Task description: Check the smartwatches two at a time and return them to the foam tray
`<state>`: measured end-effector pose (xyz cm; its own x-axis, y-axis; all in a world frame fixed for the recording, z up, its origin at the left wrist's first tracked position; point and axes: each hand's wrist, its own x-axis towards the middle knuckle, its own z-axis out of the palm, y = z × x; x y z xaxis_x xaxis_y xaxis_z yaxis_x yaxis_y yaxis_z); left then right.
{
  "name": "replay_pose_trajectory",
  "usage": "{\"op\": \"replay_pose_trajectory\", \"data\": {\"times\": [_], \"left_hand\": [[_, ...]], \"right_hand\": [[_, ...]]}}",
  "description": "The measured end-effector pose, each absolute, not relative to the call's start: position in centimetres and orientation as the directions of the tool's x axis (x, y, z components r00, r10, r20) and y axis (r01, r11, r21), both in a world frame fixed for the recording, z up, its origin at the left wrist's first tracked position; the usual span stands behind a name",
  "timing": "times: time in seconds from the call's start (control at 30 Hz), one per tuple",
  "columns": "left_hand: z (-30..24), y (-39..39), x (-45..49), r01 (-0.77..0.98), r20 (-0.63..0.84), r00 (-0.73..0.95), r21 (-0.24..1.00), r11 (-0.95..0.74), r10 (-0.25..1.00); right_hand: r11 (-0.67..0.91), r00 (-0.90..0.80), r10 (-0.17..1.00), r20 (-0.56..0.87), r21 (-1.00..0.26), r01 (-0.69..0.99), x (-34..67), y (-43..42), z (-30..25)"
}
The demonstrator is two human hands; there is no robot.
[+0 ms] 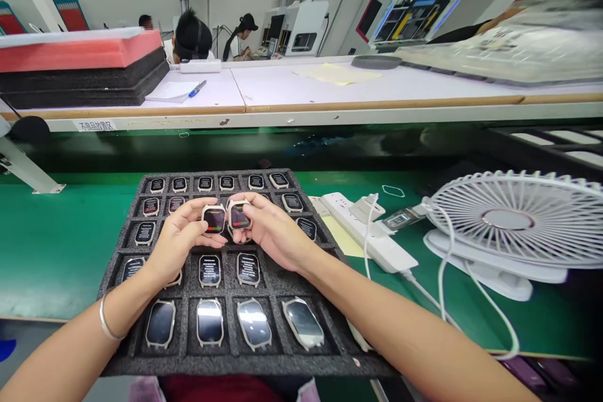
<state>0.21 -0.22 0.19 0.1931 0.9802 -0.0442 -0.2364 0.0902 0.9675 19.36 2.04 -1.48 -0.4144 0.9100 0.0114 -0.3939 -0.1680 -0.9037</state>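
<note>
My left hand (183, 232) is closed on a smartwatch (213, 219) without a strap, its thumb at the screen's left edge. A second smartwatch (239, 215) is pinched in my right hand (268, 226), close beside the first. Both lit screens face me and show coloured marks near the bottom. Under my hands lies a dark grey foam tray (230, 364) with rows of square pockets. Several more watch bodies sit in it; the far ones show white text, while a front-row watch (210, 322) has a dark, glossy screen. My hands and forearms hide some pockets.
Right of the tray are a white power strip (358, 232) with cables and a white fan (513, 220). A raised shelf (282, 91) runs across the back, bearing stacked red and black foam (75, 69) and a blue pen (198, 88). Other people sit beyond it.
</note>
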Motion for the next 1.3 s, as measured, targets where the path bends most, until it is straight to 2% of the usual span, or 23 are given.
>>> {"op": "replay_pose_trajectory", "data": {"times": [0.13,0.27,0.43,0.67,0.8,1.03,1.17,1.3], "left_hand": [[2.7,1.3,0.1,-0.249,0.012,0.214,0.968,0.043,0.977],[7.1,3.2,0.5,-0.255,0.149,0.198,0.962,-0.095,0.969],[12.5,5.3,1.5,-0.295,0.362,0.147,0.904,-0.308,0.921],[16.6,6.5,2.3,-0.288,0.511,0.111,0.837,-0.464,0.852],[17.7,6.4,2.4,-0.296,0.54,0.114,0.82,-0.49,0.834],[18.6,5.2,2.2,-0.302,0.557,0.148,0.812,-0.499,0.817],[17.0,4.3,2.3,-0.255,0.589,0.166,0.8,-0.543,0.791],[13.2,3.1,2.3,-0.176,0.562,0.159,0.825,-0.536,0.812]], "right_hand": [[-0.128,-0.409,0.91,0.062,-0.898,-0.421,19.2,3.4,0.9],[0.038,-0.41,0.884,0.225,-0.909,-0.416,19.3,5.6,5.4],[0.274,-0.404,0.793,0.457,-0.859,-0.433,19.7,8.2,11.4],[0.481,-0.417,0.672,0.612,-0.789,-0.382,20.5,9.0,15.9],[0.547,-0.416,0.639,0.647,-0.763,-0.346,20.9,8.6,16.9],[0.574,-0.415,0.616,0.67,-0.742,-0.346,21.0,7.8,17.6],[0.546,-0.432,0.627,0.648,-0.761,-0.349,21.3,6.8,16.6],[0.473,-0.437,0.696,0.569,-0.822,-0.317,21.3,5.0,13.3]]}}
